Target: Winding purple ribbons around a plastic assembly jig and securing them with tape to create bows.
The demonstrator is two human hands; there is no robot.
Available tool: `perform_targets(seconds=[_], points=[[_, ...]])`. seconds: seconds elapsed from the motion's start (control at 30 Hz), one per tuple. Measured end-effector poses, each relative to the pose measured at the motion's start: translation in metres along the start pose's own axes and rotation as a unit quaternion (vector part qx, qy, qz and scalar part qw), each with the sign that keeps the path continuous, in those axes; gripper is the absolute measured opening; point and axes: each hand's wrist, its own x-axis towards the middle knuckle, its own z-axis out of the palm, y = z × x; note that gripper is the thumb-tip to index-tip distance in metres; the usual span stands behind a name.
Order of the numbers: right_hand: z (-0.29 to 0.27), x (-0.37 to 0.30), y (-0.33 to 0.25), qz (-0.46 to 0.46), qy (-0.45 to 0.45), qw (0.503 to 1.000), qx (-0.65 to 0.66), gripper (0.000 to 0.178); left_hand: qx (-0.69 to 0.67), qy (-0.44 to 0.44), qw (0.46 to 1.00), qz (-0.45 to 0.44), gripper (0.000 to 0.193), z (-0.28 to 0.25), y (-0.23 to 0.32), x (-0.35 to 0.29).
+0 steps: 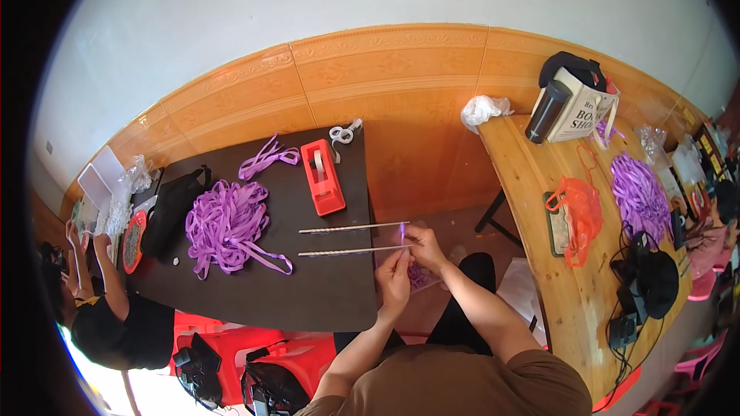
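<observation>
Two thin, pale rods with twisted-looking shafts, an upper rod (347, 227) and a lower rod (347, 251), extend side by side past the right edge of the dark table. A narrow purple ribbon (401, 232) runs between their right ends. My right hand (425, 246) is closed in a pinch at the ribbon, just right of the rod ends. Below it, my left hand (394, 283) is also closed, its fingertips pinching at the ribbon's lower part near the lower rod. My fingers partly hide the ribbon.
On the dark table (331, 293) lie a purple ribbon heap (227, 223), a smaller ribbon bundle (267, 159), a red tape dispenser (322, 177), white-handled scissors (343, 135) and a black pouch (173, 212). Another person (123, 323) works at left. A wooden table (532, 185) stands right.
</observation>
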Motion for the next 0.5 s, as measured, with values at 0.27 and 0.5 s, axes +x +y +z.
perform_targets(seconds=[0.27,0.5], points=[[0.005,-0.062,0.039,0.123,0.009,0.988,0.097,0.010,-0.079,-0.064,0.988,-0.115,0.017,-0.016,-0.001,-0.020],[0.008,-0.112,0.067,0.046,0.013,0.999,0.027,0.008,-0.118,-0.111,0.971,-0.176,0.016,-0.023,0.001,-0.029]])
